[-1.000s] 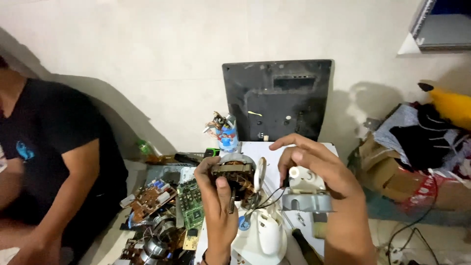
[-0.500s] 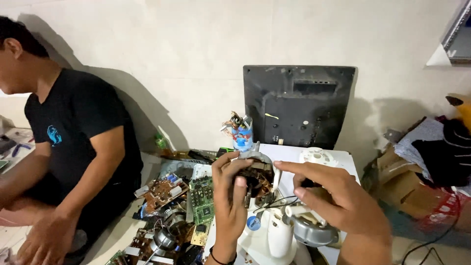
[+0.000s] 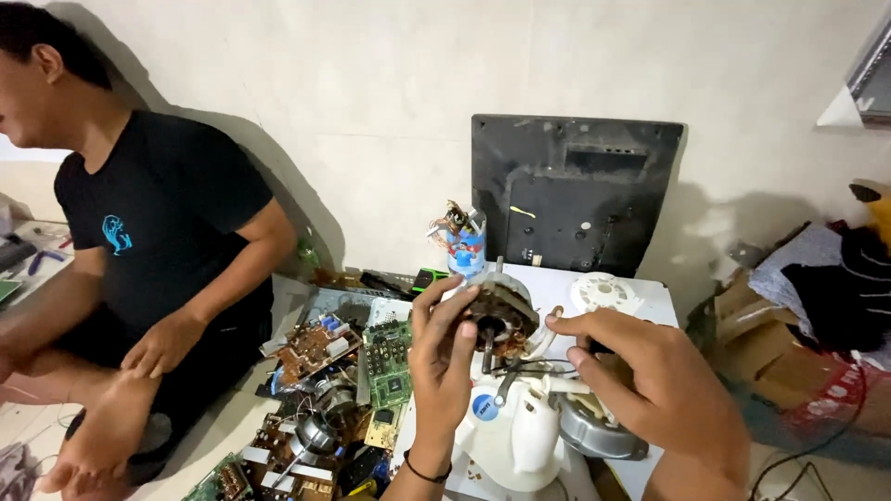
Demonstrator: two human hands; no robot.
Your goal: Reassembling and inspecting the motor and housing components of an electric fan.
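My left hand (image 3: 443,357) holds up a small electric motor (image 3: 497,311) with a metal casing, copper windings and a shaft pointing down. Thin wires run from the motor toward a white plastic fan housing (image 3: 520,436) lying below it. My right hand (image 3: 650,380) hovers just right of the motor with fingers bent, its fingertips close to the wires; I cannot tell whether it pinches anything. A grey metal motor cover (image 3: 594,436) lies partly hidden under my right hand.
A black flat panel back (image 3: 575,190) leans on the wall behind a white board (image 3: 650,297) with a round white plastic part (image 3: 603,292). Circuit boards (image 3: 385,357) and scrap parts litter the floor at left. A person in a black shirt (image 3: 158,213) sits at left. Boxes and cloth (image 3: 817,297) lie at right.
The view has swung left and lower, bringing the seated person fully into sight. My right hand has let go of the grey part it was gripping and come up beside the motor.
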